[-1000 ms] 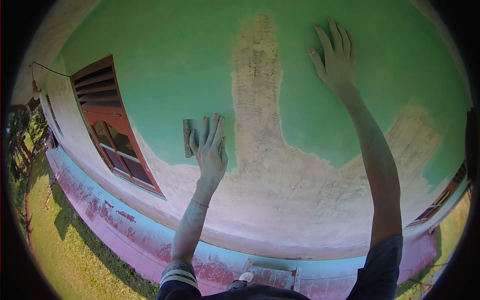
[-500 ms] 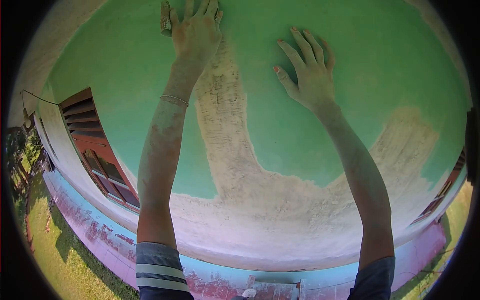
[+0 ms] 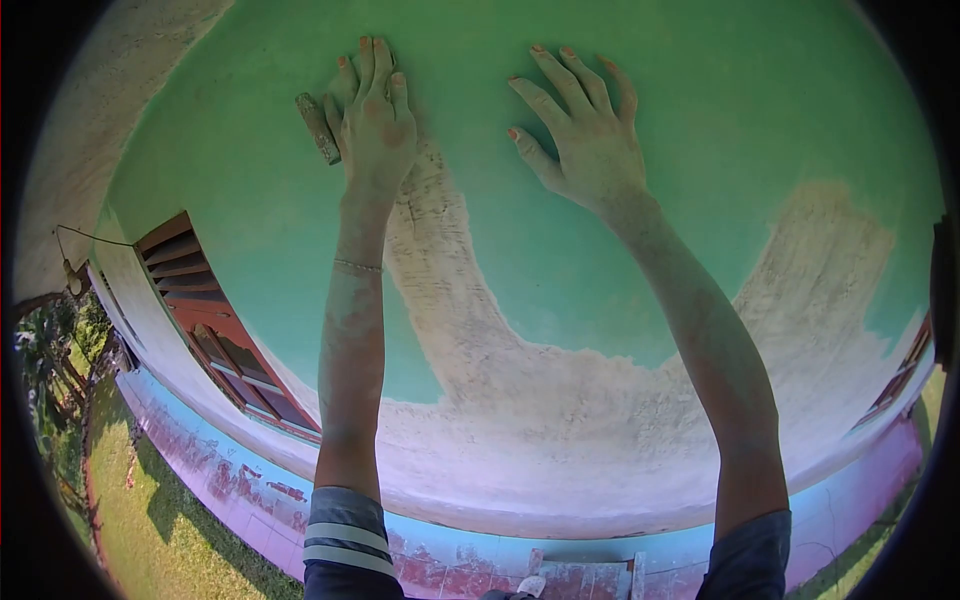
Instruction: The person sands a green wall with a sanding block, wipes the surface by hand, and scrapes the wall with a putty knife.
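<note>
My left hand [image 3: 378, 130] is high on the green wall [image 3: 560, 270], at the top of a bare strip [image 3: 440, 240] where the paint is gone. It grips a tool with a worn, stubby cylindrical handle [image 3: 318, 128], which sticks out to the left of the fingers. The rest of the tool is hidden under the palm, so its kind does not show. To the right, my right hand [image 3: 590, 140] rests against the green paint with its fingers spread and nothing in it. Pale dust coats both hands and forearms.
Bare plaster [image 3: 560, 430] runs along the lower wall and rises in a patch [image 3: 820, 240] at the right. A red-brown shuttered window [image 3: 225, 320] is at the left. Below are a pink and blue ledge [image 3: 450, 560], a small wooden bench or stool [image 3: 585, 578] and grass [image 3: 150, 540].
The view has tilted. My left hand appears lower, its fingertips now in frame, and the tool's handle has turned from upright to slanted. My right hand has shifted slightly left, still spread.
</note>
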Demonstrator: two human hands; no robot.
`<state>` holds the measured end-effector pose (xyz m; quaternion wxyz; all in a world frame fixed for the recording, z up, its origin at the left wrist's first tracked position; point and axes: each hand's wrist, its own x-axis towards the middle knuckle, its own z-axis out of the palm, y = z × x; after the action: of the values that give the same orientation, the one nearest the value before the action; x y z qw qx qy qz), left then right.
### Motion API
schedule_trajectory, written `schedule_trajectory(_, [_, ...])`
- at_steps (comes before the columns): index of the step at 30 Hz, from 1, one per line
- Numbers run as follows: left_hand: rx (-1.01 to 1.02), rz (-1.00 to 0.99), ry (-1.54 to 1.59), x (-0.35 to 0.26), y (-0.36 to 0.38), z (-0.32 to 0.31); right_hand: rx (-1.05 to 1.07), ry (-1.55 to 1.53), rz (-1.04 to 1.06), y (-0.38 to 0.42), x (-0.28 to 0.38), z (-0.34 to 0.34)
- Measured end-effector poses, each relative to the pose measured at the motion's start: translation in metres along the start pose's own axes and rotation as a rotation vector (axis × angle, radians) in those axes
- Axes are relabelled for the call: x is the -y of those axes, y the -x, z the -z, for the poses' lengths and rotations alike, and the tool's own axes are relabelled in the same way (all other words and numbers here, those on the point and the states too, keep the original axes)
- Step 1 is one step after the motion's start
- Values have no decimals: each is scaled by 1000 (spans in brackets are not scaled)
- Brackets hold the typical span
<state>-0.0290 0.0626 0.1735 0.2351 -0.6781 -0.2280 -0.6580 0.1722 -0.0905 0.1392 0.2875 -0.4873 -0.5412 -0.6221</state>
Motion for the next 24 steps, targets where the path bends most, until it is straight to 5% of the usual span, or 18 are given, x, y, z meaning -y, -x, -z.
schedule_trajectory(5, [-14,-77,-61,35,-120,-17,-29,-16,-10,-1,-7,3])
schedule_trajectory(11, [109,7,49,-24,110,-3,-61,-69,-27,1,-7,4])
schedule_trajectory(14, [59,-9,65,-21,109,-8,-62,-65,-39,0,-9,4])
schedule_trajectory(20, [-2,-109,35,18,-113,-5,-42,-47,-33,0,-8,6])
schedule_trajectory(24, [-65,-90,108,3,-50,-13,-44,-43,-44,1,-6,5])
